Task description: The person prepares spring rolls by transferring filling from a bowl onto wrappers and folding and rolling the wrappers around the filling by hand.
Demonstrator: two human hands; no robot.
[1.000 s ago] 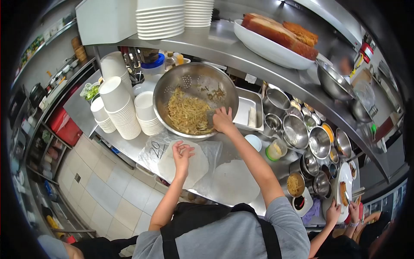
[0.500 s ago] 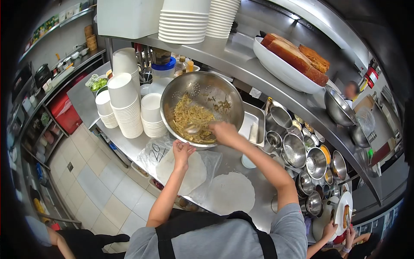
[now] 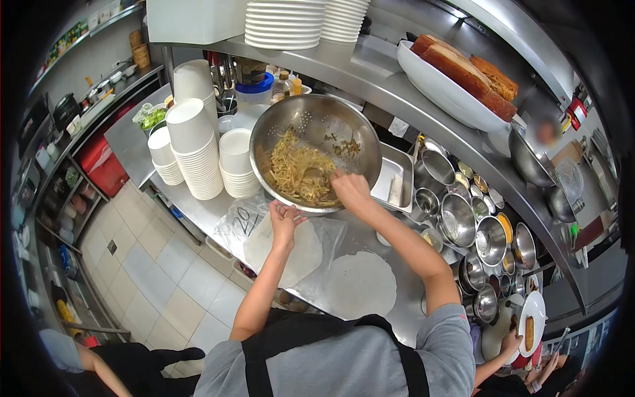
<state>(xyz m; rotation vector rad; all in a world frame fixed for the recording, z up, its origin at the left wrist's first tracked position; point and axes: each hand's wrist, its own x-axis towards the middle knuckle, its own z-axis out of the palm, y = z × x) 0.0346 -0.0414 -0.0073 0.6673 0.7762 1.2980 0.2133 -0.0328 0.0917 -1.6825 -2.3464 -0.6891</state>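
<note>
The right hand (image 3: 352,192) gripped a blurred utensil (image 3: 321,174) in the bowl (image 3: 334,116); the left hand (image 3: 285,223), grip unclear, was at its rim.

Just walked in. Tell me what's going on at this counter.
Someone has their right hand down in a perforated metal bowl of shredded food, apparently gripping a utensil, though it's blurred. Their left hand is at the bowl's near rim, fingers loosely curled. One pale round sheet lies on or in a plastic bag marked 20; another sheet lies flat beside it. At far right, another person's hand is at a white plate.
</note>
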